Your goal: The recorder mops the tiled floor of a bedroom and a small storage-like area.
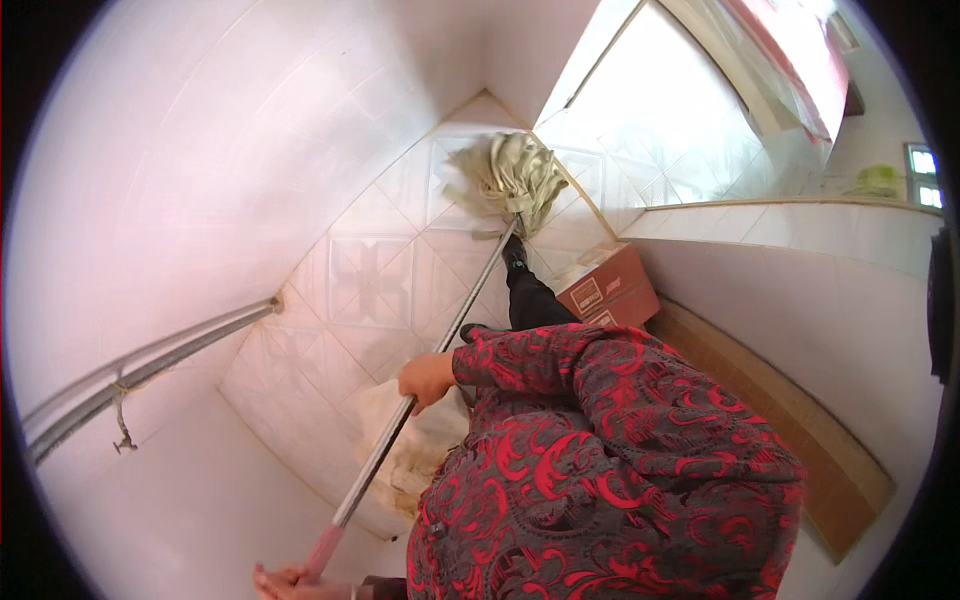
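Note:
My right hand [427,381] is closed around the middle of the metal handle [467,304] of a string mop. Near the bottom edge, my left hand [289,583] is at the pink end grip [324,553] of that handle; it is partly blurred, with some fingers stretched out. The pale, dirty mop head [517,176] lies spread on the tiled floor close to the corner, partly blurred. A dark shoe [514,253] stands just below the mop head. Under the handle, beside my patterned garment, is a pale bundle [420,442] that I cannot identify.
A red cardboard box [611,289] stands at the right of my leg. A long brown board or flattened carton [780,420] lies along the right wall. At the left, a metal rail [157,371] crosses the passage, a cord hanging from it. A ledge [750,221] tops the low right wall.

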The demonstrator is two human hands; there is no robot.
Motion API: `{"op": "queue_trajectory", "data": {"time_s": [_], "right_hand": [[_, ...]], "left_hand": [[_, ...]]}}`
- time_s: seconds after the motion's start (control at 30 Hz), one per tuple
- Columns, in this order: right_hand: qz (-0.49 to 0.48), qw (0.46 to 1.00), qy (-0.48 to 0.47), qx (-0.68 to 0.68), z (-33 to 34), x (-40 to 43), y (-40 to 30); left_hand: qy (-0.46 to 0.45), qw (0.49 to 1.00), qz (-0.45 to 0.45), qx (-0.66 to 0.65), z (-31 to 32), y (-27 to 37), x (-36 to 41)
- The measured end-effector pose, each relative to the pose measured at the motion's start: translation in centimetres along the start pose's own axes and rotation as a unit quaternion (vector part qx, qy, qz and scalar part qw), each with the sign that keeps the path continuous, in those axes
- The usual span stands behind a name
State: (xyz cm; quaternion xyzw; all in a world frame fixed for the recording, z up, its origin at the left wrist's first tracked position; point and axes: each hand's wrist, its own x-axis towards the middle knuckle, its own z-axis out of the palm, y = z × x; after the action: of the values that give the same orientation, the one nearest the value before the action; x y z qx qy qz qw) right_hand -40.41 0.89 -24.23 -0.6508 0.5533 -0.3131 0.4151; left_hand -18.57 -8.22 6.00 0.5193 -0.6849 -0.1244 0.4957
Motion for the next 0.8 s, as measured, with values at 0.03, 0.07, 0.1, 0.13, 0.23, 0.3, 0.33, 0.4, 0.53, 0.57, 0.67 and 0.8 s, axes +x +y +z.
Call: {"op": "queue_trajectory", "data": {"time_s": [0.03, 0.07, 0.1, 0.13, 0.23, 0.3, 0.33, 0.4, 0.53, 0.57, 0.67, 0.8], "right_hand": [[0.017, 0.999, -0.026, 0.016, 0.1, -0.2, 1.5], [0.033, 0.998, -0.048, 0.035, 0.2, -0.4, 2.8], [0.039, 0.998, -0.042, 0.036, 0.4, -0.9, 4.0], [0.041, 0.998, -0.04, 0.032, 0.6, -1.4, 4.9], [0.073, 0.996, -0.044, 0.008, 0.2, -4.1, 8.4], [0.132, 0.989, -0.049, -0.035, -1.6, -7.3, 11.5], [0.163, 0.984, -0.046, -0.056, -2.7, -9.2, 13.4], [0.208, 0.975, -0.019, -0.071, -4.9, -13.2, 17.6], [0.226, 0.963, 0.043, -0.139, -10.5, -19.9, 21.9], [0.211, 0.959, 0.065, -0.175, -11.7, -20.8, 21.9], [0.222, 0.952, 0.114, -0.177, -15.5, -21.9, 20.2], [0.252, 0.933, 0.158, -0.2, -19.2, -22.3, 17.3]], "left_hand": [[-0.023, 0.995, -0.093, 0.016, 1.6, 0.8, -1.2], [-0.029, 0.991, -0.132, -0.008, 2.3, 1.4, -2.1], [-0.043, 0.983, -0.172, -0.036, 3.4, 1.3, -2.7], [-0.05, 0.984, -0.168, -0.036, 3.8, 0.4, -2.8], [-0.174, 0.957, -0.226, 0.047, 4.8, -4.2, -4.2], [-0.283, 0.926, -0.244, 0.05, 6.9, -6.9, -7.5], [-0.355, 0.905, -0.226, 0.064, 8.1, -7.9, -9.1], [-0.457, 0.843, -0.267, 0.096, 12.7, -4.6, -13.0], [-0.468, 0.795, -0.384, 0.046, 18.2, -2.1, -18.0], [-0.471, 0.794, -0.384, 0.029, 19.0, -2.1, -18.4], [-0.478, 0.805, -0.347, 0.057, 21.5, -1.4, -16.9], [-0.478, 0.867, -0.113, 0.081, 24.4, 0.1, -12.7]]}}
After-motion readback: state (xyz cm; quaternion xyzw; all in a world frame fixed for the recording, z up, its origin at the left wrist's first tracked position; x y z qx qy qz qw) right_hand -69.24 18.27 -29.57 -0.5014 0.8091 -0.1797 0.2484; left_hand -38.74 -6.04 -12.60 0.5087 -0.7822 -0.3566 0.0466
